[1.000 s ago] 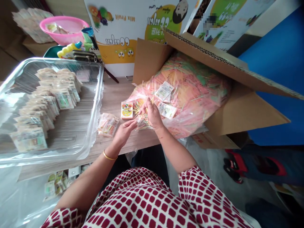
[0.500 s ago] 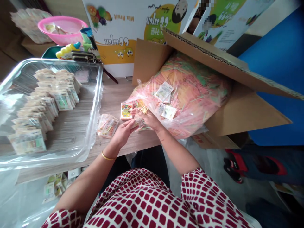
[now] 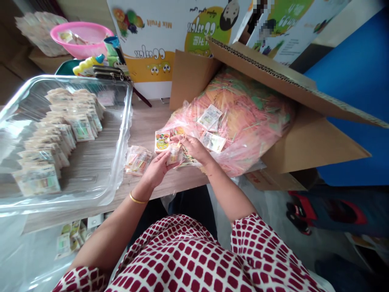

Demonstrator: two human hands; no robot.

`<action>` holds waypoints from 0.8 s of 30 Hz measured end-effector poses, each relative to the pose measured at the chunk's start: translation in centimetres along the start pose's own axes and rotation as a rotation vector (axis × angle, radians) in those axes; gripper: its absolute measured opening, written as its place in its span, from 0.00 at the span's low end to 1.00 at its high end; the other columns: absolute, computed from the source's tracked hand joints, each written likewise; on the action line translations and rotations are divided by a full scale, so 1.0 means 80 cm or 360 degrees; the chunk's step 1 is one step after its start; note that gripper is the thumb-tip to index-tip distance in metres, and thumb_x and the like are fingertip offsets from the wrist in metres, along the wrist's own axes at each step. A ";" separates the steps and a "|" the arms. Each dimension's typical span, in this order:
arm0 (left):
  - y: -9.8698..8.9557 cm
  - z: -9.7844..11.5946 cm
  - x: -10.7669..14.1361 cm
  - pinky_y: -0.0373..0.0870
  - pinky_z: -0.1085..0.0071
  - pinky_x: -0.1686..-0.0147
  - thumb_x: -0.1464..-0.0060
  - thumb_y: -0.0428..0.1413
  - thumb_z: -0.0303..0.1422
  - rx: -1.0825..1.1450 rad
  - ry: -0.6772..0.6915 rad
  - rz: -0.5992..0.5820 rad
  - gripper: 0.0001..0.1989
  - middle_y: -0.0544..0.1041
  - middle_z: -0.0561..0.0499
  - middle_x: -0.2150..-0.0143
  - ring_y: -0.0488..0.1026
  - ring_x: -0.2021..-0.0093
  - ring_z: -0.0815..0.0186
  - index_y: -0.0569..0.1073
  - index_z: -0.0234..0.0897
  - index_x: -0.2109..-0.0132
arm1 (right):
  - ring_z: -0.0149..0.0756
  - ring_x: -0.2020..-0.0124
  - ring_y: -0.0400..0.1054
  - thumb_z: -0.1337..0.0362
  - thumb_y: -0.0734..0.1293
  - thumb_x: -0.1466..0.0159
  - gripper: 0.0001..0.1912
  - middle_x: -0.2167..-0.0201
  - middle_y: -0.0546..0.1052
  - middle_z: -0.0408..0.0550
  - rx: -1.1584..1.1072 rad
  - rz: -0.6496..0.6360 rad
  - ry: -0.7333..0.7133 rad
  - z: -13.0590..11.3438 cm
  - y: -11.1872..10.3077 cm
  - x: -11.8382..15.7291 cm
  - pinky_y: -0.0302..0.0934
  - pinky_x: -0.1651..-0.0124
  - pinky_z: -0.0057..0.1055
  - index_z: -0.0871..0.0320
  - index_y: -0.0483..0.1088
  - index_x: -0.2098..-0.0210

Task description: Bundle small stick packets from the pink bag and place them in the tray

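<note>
Left hand (image 3: 155, 169) clamped on small clear packet (image 3: 174, 155), held over bench (image 3: 146, 119) near its front edge. Right hand (image 3: 197, 151) at packet mouth, fingertips seemingly pinched on few thin sticks (image 3: 179, 144); count can't tell. Risks: limp film could fold over mouth, sticks snag or bend. Loose pinch could scatter them on bench. Right forearm brushing big bag (image 3: 243, 105) could slide 2 packets (image 3: 213, 142) off its slope.

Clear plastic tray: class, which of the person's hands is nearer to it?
Left. The left hand is to the right of the tray, with a pile of packets between them; the right hand is farther right, beside the big bag.
</note>
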State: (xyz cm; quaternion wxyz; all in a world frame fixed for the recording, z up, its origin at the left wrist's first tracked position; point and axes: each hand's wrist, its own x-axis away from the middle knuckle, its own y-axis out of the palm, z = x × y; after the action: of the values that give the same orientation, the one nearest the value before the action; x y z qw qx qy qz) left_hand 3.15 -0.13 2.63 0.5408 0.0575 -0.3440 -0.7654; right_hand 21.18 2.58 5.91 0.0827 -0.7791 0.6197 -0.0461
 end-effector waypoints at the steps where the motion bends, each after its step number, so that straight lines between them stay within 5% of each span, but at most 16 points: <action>1: 0.001 0.001 0.001 0.75 0.53 0.41 0.44 0.66 0.43 0.0004 0.0006 -0.0016 0.18 0.79 0.46 0.41 0.74 0.39 0.51 0.81 0.39 0.49 | 0.42 0.47 0.75 0.41 0.61 0.29 0.27 0.54 0.82 0.50 0.0055 0.0005 -0.0027 -0.001 0.001 0.000 0.65 0.40 0.39 0.55 0.80 0.52; 6: -0.006 0.000 0.006 0.75 0.58 0.44 0.50 0.71 0.37 -0.0128 0.0012 -0.0043 0.17 0.81 0.46 0.48 0.78 0.47 0.55 0.81 0.38 0.54 | 0.44 0.44 0.75 0.49 0.56 0.24 0.23 0.47 0.80 0.54 0.0274 0.0400 -0.0025 -0.004 -0.003 -0.002 0.67 0.39 0.44 0.55 0.73 0.42; 10: -0.019 -0.003 0.007 0.76 0.58 0.48 0.53 0.72 0.37 -0.0211 -0.0052 0.0088 0.18 0.82 0.46 0.52 0.79 0.51 0.57 0.80 0.36 0.56 | 0.46 0.28 0.57 0.60 0.63 0.28 0.25 0.31 0.66 0.56 0.0785 0.0665 -0.0194 -0.017 -0.010 0.002 0.53 0.27 0.48 0.55 0.65 0.33; 16: -0.019 -0.003 0.017 0.71 0.56 0.39 0.49 0.69 0.35 -0.0106 -0.0080 -0.0085 0.19 0.81 0.43 0.45 0.77 0.43 0.53 0.82 0.37 0.50 | 0.44 0.42 0.73 0.54 0.61 0.26 0.19 0.46 0.80 0.50 0.0575 -0.0160 0.0023 -0.027 0.005 0.017 0.64 0.36 0.43 0.53 0.75 0.43; 20: -0.017 0.002 0.027 0.70 0.55 0.38 0.49 0.68 0.33 -0.0023 -0.0078 -0.0153 0.18 0.81 0.43 0.45 0.77 0.42 0.52 0.83 0.37 0.50 | 0.40 0.46 0.74 0.50 0.60 0.26 0.20 0.47 0.80 0.51 0.0236 -0.0066 0.0108 -0.019 0.007 0.015 0.67 0.42 0.37 0.55 0.75 0.46; 24: -0.021 0.007 0.031 0.72 0.54 0.40 0.49 0.69 0.34 -0.0047 -0.0086 -0.0176 0.17 0.82 0.43 0.47 0.78 0.44 0.52 0.83 0.37 0.51 | 0.38 0.58 0.76 0.53 0.66 0.30 0.14 0.58 0.81 0.47 0.0120 -0.0247 0.0249 -0.013 0.009 0.014 0.71 0.55 0.33 0.56 0.76 0.56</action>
State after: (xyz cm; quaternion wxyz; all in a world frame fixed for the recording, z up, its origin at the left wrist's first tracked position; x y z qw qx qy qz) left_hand 0.55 -1.74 2.80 0.4890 0.0477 -0.3436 -0.8003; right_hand 20.59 1.24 6.78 0.0595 -0.8151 0.5599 -0.1365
